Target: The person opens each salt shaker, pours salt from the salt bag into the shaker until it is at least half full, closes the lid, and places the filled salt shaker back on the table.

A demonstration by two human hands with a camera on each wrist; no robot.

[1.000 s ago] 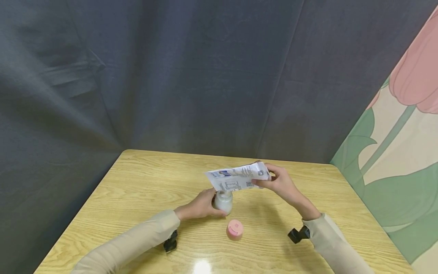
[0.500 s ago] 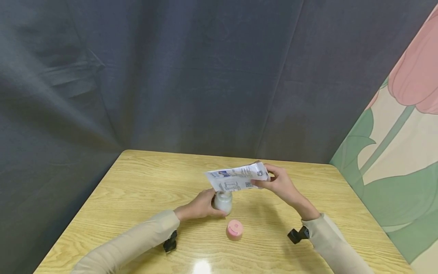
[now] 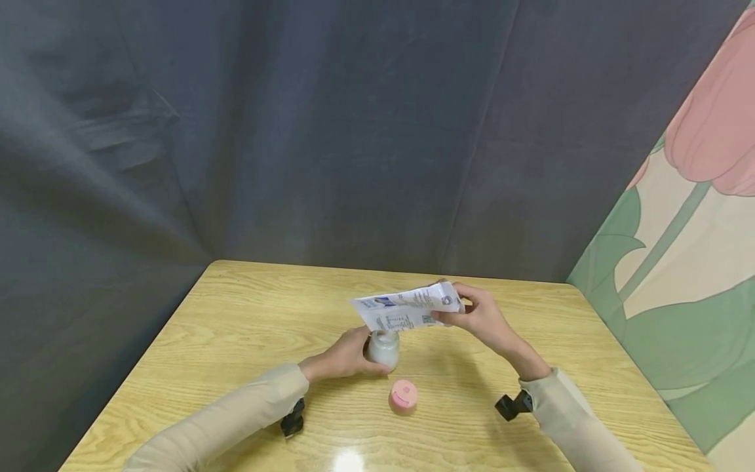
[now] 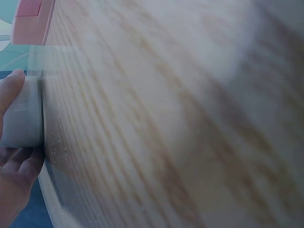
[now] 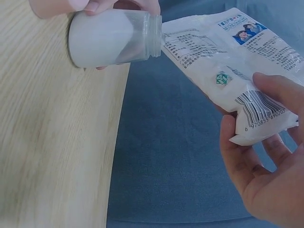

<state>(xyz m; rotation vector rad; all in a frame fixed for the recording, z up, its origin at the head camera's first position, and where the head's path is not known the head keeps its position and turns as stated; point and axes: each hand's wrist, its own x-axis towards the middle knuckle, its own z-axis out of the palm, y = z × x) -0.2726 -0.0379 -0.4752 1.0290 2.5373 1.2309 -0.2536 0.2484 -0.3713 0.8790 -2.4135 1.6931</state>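
A clear glass jar [image 3: 384, 352] stands on the table, gripped round its side by my left hand [image 3: 347, 354]. White powdery or grainy contents fill much of it, heaped higher on one side in the right wrist view. My right hand [image 3: 482, 320] holds a white printed plastic bag [image 5: 213, 57] by its closed end, thumb on one face and fingers beneath. The bag tilts down to the left, its narrow corner at the jar's open mouth [image 5: 156, 35]. Between bag and jar, any falling grains are too small to make out. A pink round lid [image 3: 404, 396] lies just in front of the jar.
The wooden table [image 3: 248, 308] carries the jar and lid. A dark cloth [image 3: 354, 131] hangs behind its far edge, and a flower-painted wall [image 3: 696, 295] flanks the right side. Black wrist cameras [image 3: 513, 406] sit under both sleeves.
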